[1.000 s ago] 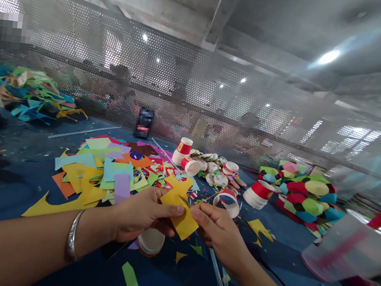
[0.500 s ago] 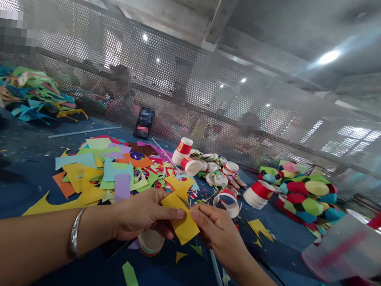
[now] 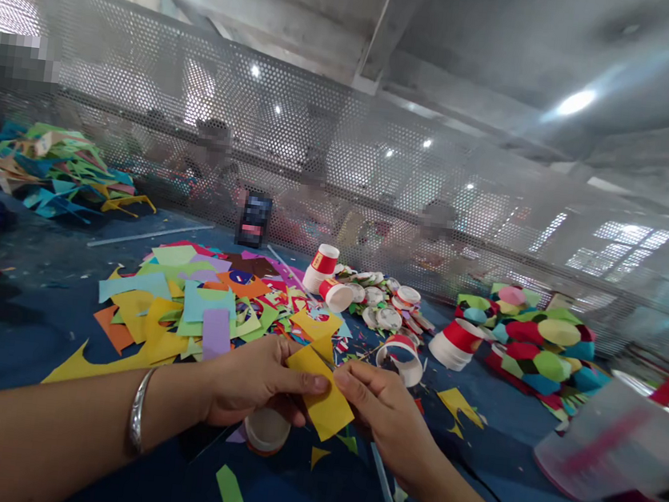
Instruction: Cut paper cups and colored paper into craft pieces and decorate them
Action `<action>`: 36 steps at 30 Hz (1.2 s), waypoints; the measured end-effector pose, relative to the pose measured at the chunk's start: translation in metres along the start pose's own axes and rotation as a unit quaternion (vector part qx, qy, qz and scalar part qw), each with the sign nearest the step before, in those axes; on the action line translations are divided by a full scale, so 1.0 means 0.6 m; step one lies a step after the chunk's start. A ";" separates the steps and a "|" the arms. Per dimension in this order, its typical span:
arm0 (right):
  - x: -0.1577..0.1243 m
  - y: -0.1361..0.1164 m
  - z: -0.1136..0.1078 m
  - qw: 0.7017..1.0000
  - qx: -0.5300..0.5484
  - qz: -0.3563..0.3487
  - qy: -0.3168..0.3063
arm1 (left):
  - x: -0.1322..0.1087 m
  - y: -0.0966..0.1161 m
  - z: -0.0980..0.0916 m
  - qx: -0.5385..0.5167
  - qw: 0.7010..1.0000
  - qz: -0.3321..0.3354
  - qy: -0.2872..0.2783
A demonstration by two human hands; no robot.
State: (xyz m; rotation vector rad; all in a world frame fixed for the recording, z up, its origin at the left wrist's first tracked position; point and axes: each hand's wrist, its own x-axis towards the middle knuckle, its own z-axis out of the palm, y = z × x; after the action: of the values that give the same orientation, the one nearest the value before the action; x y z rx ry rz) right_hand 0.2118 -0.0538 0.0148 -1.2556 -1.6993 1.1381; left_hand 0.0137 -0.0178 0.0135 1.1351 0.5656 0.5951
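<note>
A piece of yellow paper [image 3: 325, 411] is pinched between the thumb and fingers of my left hand [image 3: 263, 380], which wears a silver bangle. My right hand [image 3: 375, 397] is closed at the paper's upper right edge around scissors, mostly hidden by the fingers. A narrow yellow flap [image 3: 323, 346] stands up from the cut edge. Below my left hand is a paper cup [image 3: 266, 430], seen from its open end. A small yellow scrap [image 3: 319, 457] and a green piece [image 3: 231, 497] lie on the blue table [image 3: 152, 472].
Coloured paper scraps [image 3: 151, 319] spread ahead on the left. White-and-red paper cups [image 3: 457, 344] and a heap of round pieces [image 3: 385, 305] stand beyond. Patchwork shapes [image 3: 541, 343] and a translucent pitcher [image 3: 614, 444] are at right. A perforated metal screen [image 3: 334, 146] closes the back.
Both hands stay at the yellow paper. Its lower end has shifted slightly right and down, and the flap at the cut stands more apart. The view has moved a little.
</note>
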 end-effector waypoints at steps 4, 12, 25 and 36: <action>0.001 0.000 0.001 1.000 0.015 0.009 -0.001 | 0.001 0.000 0.000 0.003 1.000 -0.005 -0.001; 0.003 0.003 0.001 1.000 0.016 0.005 -0.002 | 0.006 -0.001 -0.003 0.007 1.000 -0.024 0.002; 0.013 0.012 -0.010 0.980 -0.174 -0.061 0.075 | -0.001 0.012 -0.015 0.067 0.997 0.006 0.035; 0.002 0.020 0.009 0.896 -0.441 -0.004 0.054 | -0.002 0.031 -0.046 0.053 0.987 0.067 0.136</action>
State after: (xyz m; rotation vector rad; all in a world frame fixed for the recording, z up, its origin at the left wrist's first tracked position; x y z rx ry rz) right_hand 0.2103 -0.0525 0.0017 -1.7771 -2.2120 0.2238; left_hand -0.0084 0.0049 0.0221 1.2068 0.7669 0.8518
